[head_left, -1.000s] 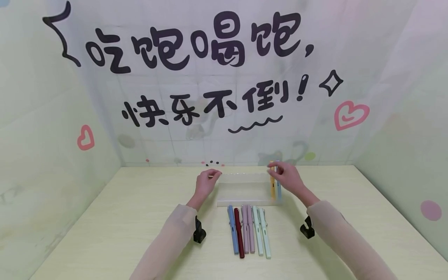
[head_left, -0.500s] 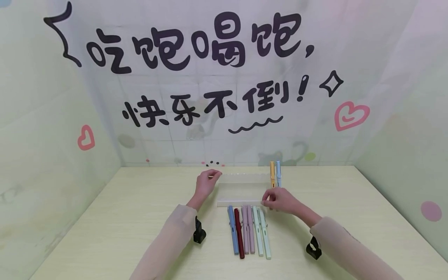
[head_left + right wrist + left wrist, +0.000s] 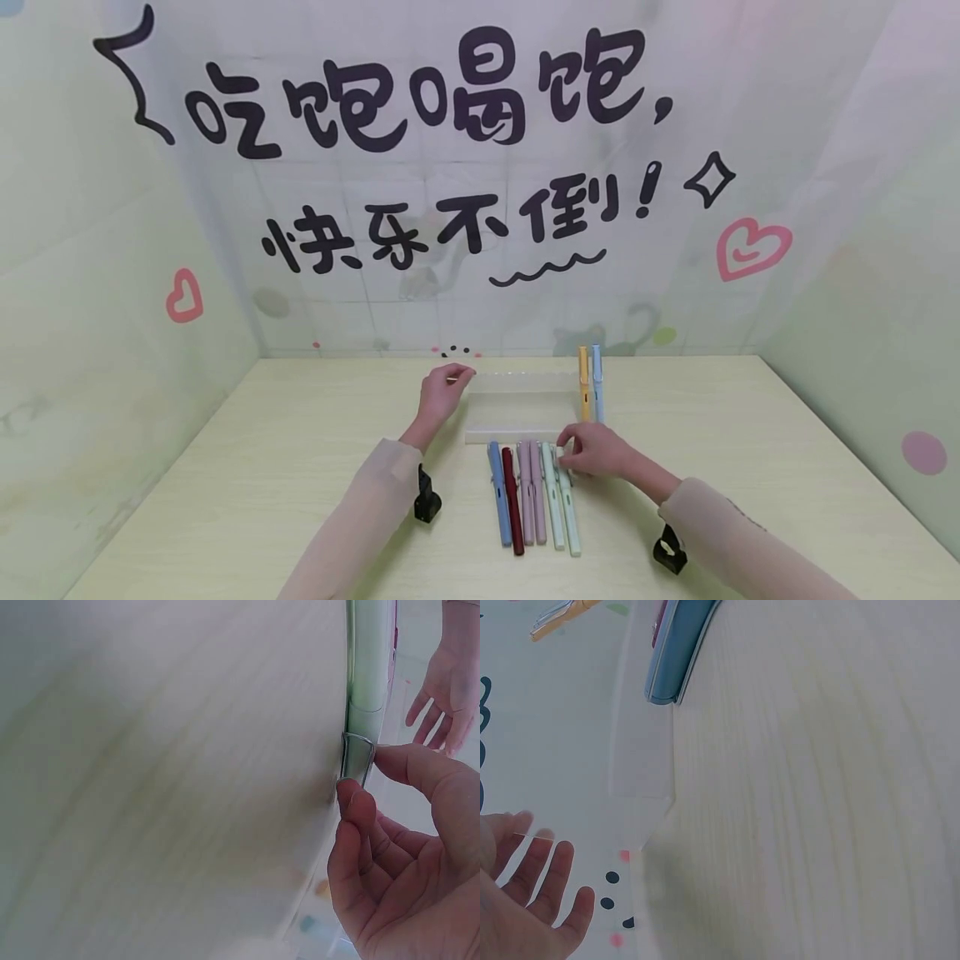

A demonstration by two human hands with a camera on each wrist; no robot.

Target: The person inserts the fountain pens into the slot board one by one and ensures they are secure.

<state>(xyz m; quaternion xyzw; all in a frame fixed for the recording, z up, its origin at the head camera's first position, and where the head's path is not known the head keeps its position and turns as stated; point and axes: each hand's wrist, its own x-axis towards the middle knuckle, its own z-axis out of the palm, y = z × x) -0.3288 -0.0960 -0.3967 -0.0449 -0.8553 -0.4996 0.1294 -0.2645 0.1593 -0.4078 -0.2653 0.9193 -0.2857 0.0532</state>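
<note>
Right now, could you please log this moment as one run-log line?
left hand: pinching edge of clear rack | right hand: pinching rightmost pale-green pen | yellow pen, light-blue pen: in rack

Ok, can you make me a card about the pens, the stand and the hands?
Left hand: pinches the stand at its upper left corner
Right hand: pinches right green pen near its clip
At stand's right end: yellow pen, pale blue pen
On table, left to right: blue pen, red pen, two purple pens, left green pen, right green pen
</note>
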